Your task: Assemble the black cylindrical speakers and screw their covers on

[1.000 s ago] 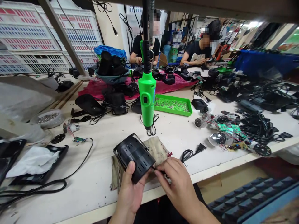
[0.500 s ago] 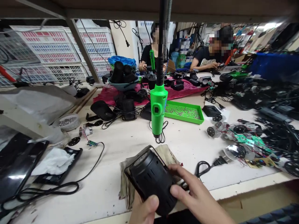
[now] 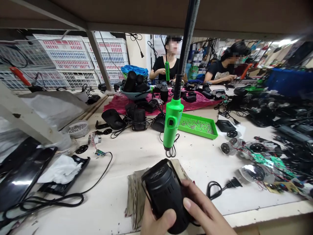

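Both my hands hold a black slotted plastic housing [image 3: 163,192], probably a speaker casing, low in the view. My left hand [image 3: 157,222] cups it from below, with the thumb across its lower side. My right hand [image 3: 202,209] grips its right side with the fingers spread. A folded, worn beige cloth [image 3: 135,199] lies on the bench under the housing. A green electric screwdriver [image 3: 172,124] hangs from a black cable above the bench, beyond my hands. A black power cord with a plug [image 3: 232,183] lies to the right of my right hand.
A green tray of screws [image 3: 198,127] and a bowl of screws [image 3: 78,129] stand on the white bench [image 3: 127,163], among black casings, circuit boards and cables. Two co-workers [image 3: 166,60] sit at the far end. Stacked crates [image 3: 66,55] stand behind on the left.
The housing has turned and risen toward me, with its round end now upward. My right hand has moved from its edge to its side. The whole scene has shifted right in view.
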The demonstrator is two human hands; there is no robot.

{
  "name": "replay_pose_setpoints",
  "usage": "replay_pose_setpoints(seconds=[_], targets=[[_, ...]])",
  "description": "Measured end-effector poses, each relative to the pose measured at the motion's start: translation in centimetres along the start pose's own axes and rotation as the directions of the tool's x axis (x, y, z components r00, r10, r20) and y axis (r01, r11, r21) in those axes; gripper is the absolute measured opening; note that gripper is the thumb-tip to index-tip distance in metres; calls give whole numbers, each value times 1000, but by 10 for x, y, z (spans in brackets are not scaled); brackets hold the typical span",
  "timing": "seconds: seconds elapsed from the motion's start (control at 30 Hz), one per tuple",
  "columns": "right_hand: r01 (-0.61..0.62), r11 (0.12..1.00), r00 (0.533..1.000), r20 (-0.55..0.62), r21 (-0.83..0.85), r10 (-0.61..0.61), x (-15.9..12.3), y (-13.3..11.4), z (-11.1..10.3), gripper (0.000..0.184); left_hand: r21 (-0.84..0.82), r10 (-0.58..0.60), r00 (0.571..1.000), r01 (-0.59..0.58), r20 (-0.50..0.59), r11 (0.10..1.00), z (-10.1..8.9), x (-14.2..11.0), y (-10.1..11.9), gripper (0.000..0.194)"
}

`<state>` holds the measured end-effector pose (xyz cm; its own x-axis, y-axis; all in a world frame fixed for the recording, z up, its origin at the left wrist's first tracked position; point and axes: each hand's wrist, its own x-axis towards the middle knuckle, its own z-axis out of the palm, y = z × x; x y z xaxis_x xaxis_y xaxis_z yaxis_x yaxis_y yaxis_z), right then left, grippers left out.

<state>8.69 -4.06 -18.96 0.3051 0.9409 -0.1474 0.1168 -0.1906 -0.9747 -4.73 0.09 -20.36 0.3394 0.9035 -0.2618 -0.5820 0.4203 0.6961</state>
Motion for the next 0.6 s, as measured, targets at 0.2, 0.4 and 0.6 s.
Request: replay_pose_setpoints(seconds=[0.2,0.4,0.6], targets=[[31,973,990,126,231,-62,25,-28,9,61,27,38,993,-42,108,999,-2,0,0,72],[-79,882,995,95,464,39,28,-32,27,55,79,70,995,-76,78,994,-7,6,-5,71],[-34,900,999,-14,434,45,26,-30,40,62,103,48,999,-50,16,993,3,5,4,81]])
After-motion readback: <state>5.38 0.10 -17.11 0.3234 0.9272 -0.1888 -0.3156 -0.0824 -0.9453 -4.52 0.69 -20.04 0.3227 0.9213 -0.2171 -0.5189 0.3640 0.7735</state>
